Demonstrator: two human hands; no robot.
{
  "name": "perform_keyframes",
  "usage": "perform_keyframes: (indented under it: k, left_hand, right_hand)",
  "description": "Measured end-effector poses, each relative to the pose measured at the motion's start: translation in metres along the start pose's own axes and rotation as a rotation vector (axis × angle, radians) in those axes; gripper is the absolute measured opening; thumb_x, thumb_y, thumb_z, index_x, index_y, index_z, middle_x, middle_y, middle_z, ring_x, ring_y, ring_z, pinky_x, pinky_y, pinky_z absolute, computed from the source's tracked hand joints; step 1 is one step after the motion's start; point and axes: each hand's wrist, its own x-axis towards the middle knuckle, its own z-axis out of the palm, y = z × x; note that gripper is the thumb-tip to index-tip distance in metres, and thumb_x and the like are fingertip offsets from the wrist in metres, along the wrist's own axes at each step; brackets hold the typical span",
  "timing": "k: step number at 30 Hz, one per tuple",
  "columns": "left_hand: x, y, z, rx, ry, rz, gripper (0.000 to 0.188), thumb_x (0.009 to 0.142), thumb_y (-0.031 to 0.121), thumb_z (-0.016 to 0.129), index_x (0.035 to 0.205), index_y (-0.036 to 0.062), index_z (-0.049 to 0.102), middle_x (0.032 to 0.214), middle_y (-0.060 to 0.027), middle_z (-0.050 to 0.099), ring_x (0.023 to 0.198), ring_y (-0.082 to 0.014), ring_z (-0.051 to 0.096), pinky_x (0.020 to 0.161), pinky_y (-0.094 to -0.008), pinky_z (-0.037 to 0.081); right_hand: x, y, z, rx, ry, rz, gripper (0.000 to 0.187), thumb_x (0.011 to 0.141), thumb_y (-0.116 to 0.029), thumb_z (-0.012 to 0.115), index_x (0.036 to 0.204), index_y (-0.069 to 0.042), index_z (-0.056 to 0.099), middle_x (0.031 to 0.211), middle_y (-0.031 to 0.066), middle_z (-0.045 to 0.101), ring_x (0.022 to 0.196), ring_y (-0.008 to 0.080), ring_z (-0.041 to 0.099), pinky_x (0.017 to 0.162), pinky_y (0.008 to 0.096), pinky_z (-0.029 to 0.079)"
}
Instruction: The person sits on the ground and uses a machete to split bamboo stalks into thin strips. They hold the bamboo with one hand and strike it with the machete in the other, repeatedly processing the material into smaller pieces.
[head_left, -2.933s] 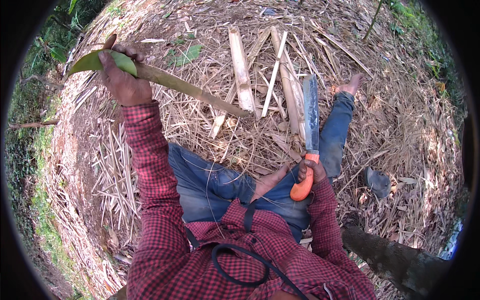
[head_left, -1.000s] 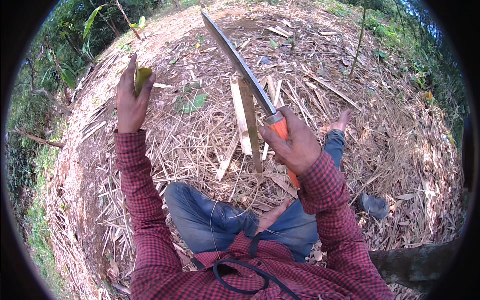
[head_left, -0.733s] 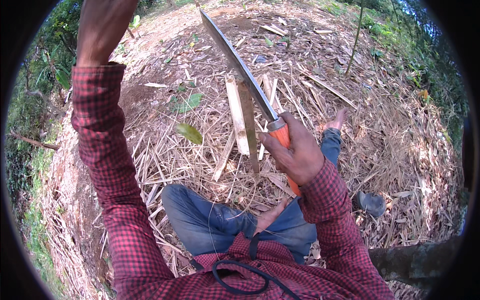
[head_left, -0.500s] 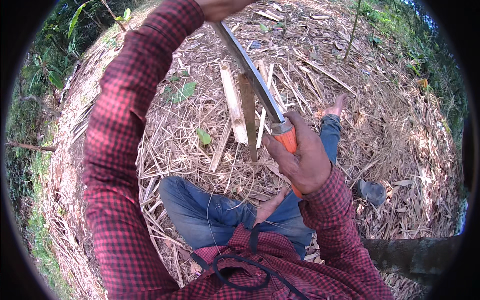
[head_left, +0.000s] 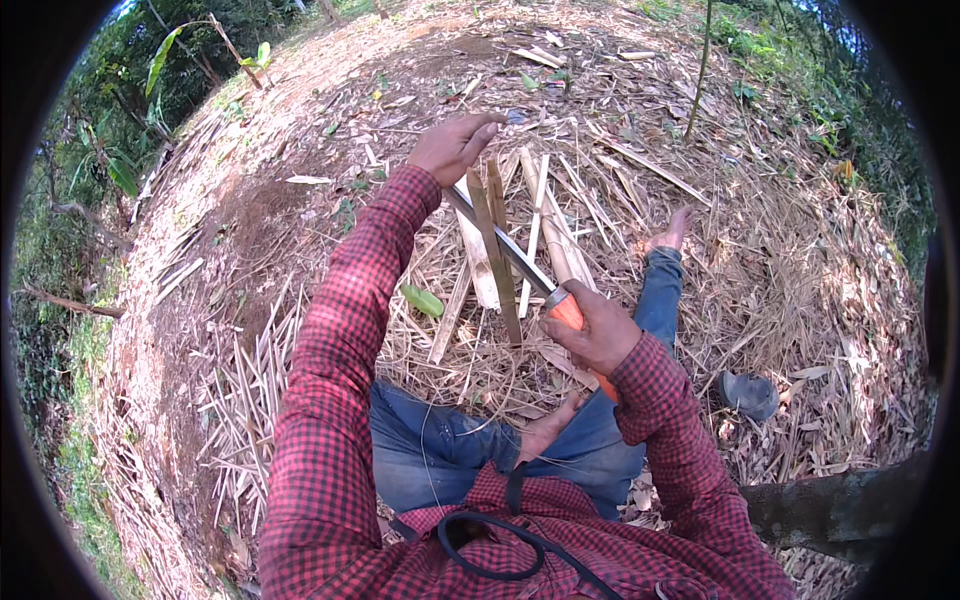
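Note:
My right hand [head_left: 600,335] is wrapped round the orange handle [head_left: 566,312] of a long straight knife. Its steel blade [head_left: 527,266] slants up and left, away from me. A narrow strip of bamboo [head_left: 503,280] stands almost upright across the blade, which shows on both sides of it. At the top, a second piece [head_left: 495,188] stands close behind the strip, with a narrow gap between them. My left hand [head_left: 455,148] is over the blade's far end, fingers stretched out to the right. That hand hides the blade's tip, so contact there is unclear.
Split bamboo pieces [head_left: 553,225] lie beyond the knife, among dry leaves and shavings. Thin sticks [head_left: 250,400] are heaped at left. My bent legs in blue jeans [head_left: 430,455] frame the work. A dark rounded object [head_left: 748,395] and a thick log [head_left: 830,512] lie at right.
My left hand has come down and nearer, from the top edge to the blade's far end. The knife has dropped lower, and the bamboo's top now shows two pieces apart.

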Motion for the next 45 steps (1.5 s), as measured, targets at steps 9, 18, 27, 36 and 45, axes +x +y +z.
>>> perform_keyframes:
  k: [9,18,27,36,45]
  left_hand:
    - [-0.051,0.014,-0.002,0.142,0.390,0.034,0.048,0.090,0.033,0.038,0.052,0.0064,0.053,0.049,-0.0113,0.050,0.044,-0.0291,0.050,0.046,-0.0405,0.040]
    - [-0.116,-0.010,0.084,0.163,0.449,-0.074,0.050,0.092,0.033,0.032,0.053,0.0057,0.048,0.049,-0.0123,0.045,0.044,-0.0289,0.045,0.048,-0.0412,0.039]
    - [-0.087,0.014,0.041,0.160,0.497,-0.103,0.046,0.091,0.029,0.036,0.053,0.0056,0.047,0.047,-0.0112,0.044,0.041,-0.0280,0.044,0.045,-0.0392,0.037]
    - [-0.105,-0.042,0.110,0.211,0.188,-0.252,0.046,0.089,0.034,0.036,0.059,0.0044,0.055,0.057,-0.0165,0.053,0.054,-0.0347,0.053,0.055,-0.0444,0.042]
    - [-0.154,-0.060,0.155,0.296,-0.123,-0.381,0.053,0.092,0.037,0.027,0.073,0.0036,0.063,0.072,-0.0178,0.062,0.070,-0.0303,0.060,0.072,-0.0413,0.046]
  right_hand:
    - [0.023,0.015,-0.059,-0.317,0.036,-0.012,0.034,0.065,-0.018,0.065,0.094,-0.003,0.058,0.073,0.0160,0.062,0.068,0.0289,0.062,0.067,0.0375,0.049]
    - [0.038,0.077,-0.009,-0.365,-0.182,0.126,0.039,0.068,-0.030,0.065,0.102,-0.012,0.058,0.087,0.0156,0.064,0.083,0.0322,0.062,0.077,0.0420,0.049]
    - [0.049,0.053,-0.058,-0.302,-0.258,0.084,0.041,0.064,-0.022,0.066,0.101,-0.008,0.058,0.082,0.0148,0.064,0.076,0.0305,0.062,0.072,0.0386,0.050]
    - [0.057,0.097,-0.004,-0.236,-0.325,0.129,0.041,0.063,-0.026,0.067,0.099,-0.009,0.060,0.085,0.0151,0.064,0.081,0.0303,0.063,0.075,0.0403,0.049]
    - [0.072,0.124,0.046,-0.241,-0.338,0.192,0.045,0.065,-0.025,0.068,0.107,-0.009,0.058,0.095,0.0145,0.064,0.088,0.0300,0.062,0.079,0.0395,0.049]
